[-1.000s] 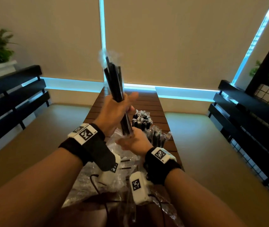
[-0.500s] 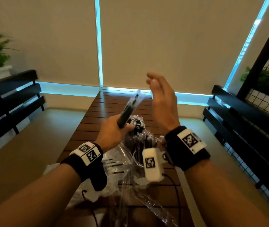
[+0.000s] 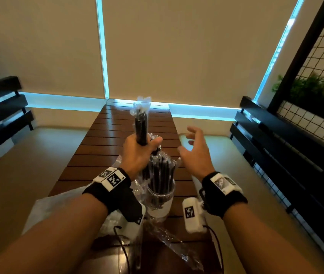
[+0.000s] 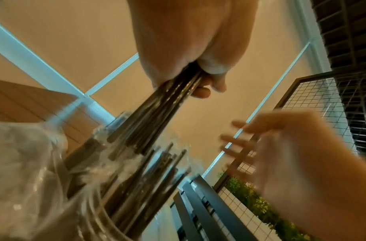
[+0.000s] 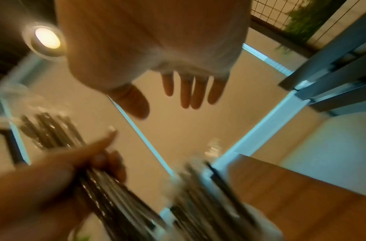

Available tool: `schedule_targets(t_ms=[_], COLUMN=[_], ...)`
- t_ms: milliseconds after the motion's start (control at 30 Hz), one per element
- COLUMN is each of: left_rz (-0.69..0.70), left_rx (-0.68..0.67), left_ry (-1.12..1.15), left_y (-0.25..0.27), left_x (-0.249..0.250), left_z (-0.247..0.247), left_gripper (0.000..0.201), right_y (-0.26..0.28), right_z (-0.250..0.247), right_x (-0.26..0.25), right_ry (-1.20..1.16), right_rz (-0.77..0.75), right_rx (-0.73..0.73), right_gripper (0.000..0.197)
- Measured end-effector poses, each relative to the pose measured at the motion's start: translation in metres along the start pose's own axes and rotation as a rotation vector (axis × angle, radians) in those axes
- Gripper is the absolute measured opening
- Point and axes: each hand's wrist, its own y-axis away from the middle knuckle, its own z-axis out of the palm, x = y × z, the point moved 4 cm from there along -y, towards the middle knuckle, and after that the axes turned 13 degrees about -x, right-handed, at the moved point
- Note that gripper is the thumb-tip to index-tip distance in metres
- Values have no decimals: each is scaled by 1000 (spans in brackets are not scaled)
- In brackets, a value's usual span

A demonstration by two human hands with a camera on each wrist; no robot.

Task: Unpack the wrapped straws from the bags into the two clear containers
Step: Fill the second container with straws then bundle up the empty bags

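My left hand [image 3: 140, 150] grips an upright bundle of black wrapped straws [image 3: 141, 123], their clear wrapper ends sticking up. The same bundle [image 4: 157, 112] runs out below the fist in the left wrist view. Just below stands a clear container [image 3: 160, 196] on the wooden table, full of black wrapped straws [image 3: 162, 171]. A second container is mostly hidden behind my left hand. My right hand [image 3: 194, 149] hovers to the right of the bundle, fingers spread and holding nothing. Its fingers [image 5: 190, 91] show straight in the right wrist view.
Crumpled clear plastic bags [image 3: 62, 206] lie on the slatted wooden table [image 3: 105, 135] near its front edge, under my wrists. Black benches [image 3: 3, 115] flank the table on both sides. A wire grid with plants [image 3: 319, 91] stands at the right.
The left hand has turned the straw bundle from tilted to upright over the containers. The right hand has dropped from raised height and moved right, still holding nothing.
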Motion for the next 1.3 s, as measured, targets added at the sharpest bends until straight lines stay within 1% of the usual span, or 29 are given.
schedule_targets(t_ms=[33, 100, 133, 167, 200, 233, 267, 333, 367, 433, 500, 533, 567, 600, 633, 667, 733, 800, 833, 867, 967, 1033, 1100, 1133, 1167, 1200, 1233, 1267, 1300], left_rz=[11, 19, 19, 14, -1, -29, -66, -139, -164, -182, -205, -230, -252, -277, -291, -288, -265, -253, -242, -232, -188, -104, 74, 177, 262, 312, 311, 259, 172], left_rx=[7, 19, 20, 14, 3, -12, -24, -45, -55, -71, -42, -30, -28, -37, -42, -57, -105, -98, -67, -32, 12, 41, 47, 10, -57, -151, -261, -377, -484], left_ry=[35, 94, 113, 118, 113, 99, 81, 21, -23, -188, -470, -566, -597, -581, -556, -543, -549, -534, -527, -527, -558, -602, -674, -737, -827, -941, -1061, -1165, -1232], left_y=[0, -2, -2, -2, -2, -1, 1, 6, 9, 12, 16, 17, 19, 20, 20, 21, 27, 32, 33, 33, 34, 31, 22, 17, 12, 8, 7, 8, 11], left_x=[-1, -5, -8, -12, -18, -27, -37, -59, -68, -78, -79, -81, -83, -85, -89, -91, -88, -85, -82, -82, -73, -58, -35, -23, -16, -13, -16, -27, -43], left_z=[5, 15, 20, 25, 30, 34, 37, 41, 43, 45, 43, 41, 40, 38, 37, 38, 40, 38, 35, 31, 22, 17, 16, 19, 25, 32, 39, 45, 48], left_gripper=[38, 37, 38, 40, 42, 42, 41, 38, 38, 38, 40, 41, 44, 47, 50, 53, 64, 83, 91, 94, 94, 100, 103, 99, 93, 85, 78, 72, 68], right_y=[4, 9, 11, 11, 9, 8, 6, 7, 9, 9, 8, 9, 11, 11, 13, 12, 12, 13, 14, 15, 18, 18, 17, 17, 15, 14, 14, 14, 14], right_z=[11, 41, 56, 71, 83, 91, 95, 97, 96, 98, 106, 109, 111, 113, 113, 115, 119, 117, 115, 113, 107, 107, 107, 108, 110, 111, 112, 112, 111], right_x=[23, 61, 73, 82, 90, 97, 103, 97, 91, 88, 96, 103, 110, 117, 122, 126, 125, 119, 117, 116, 116, 116, 117, 117, 118, 118, 117, 115, 113], right_ry=[48, 76, 70, 53, 21, -1, -10, -5, -3, -18, -65, -79, -87, -105, -133, -153, -127, -49, -48, -54, -59, -60, -49, -39, -34, -32, -32, -19, 12], right_rz=[93, 172, 162, 132, 110, 107, 98, 55, 28, -28, -54, -24, 25, 69, 98, 100, 70, 49, 64, 81, 99, 115, 131, 134, 132, 133, 120, 103, 86], right_rx=[-141, -397, -458, -470, -442, -389, -339, -255, -233, -244, -274, -292, -314, -323, -319, -317, -330, -340, -316, -298, -313, -343, -355, -351, -335, -319, -304, -304, -316], right_gripper=[76, 113, 126, 135, 138, 137, 131, 107, 97, 90, 98, 108, 121, 132, 136, 134, 121, 114, 113, 116, 124, 125, 122, 121, 122, 122, 122, 119, 119])
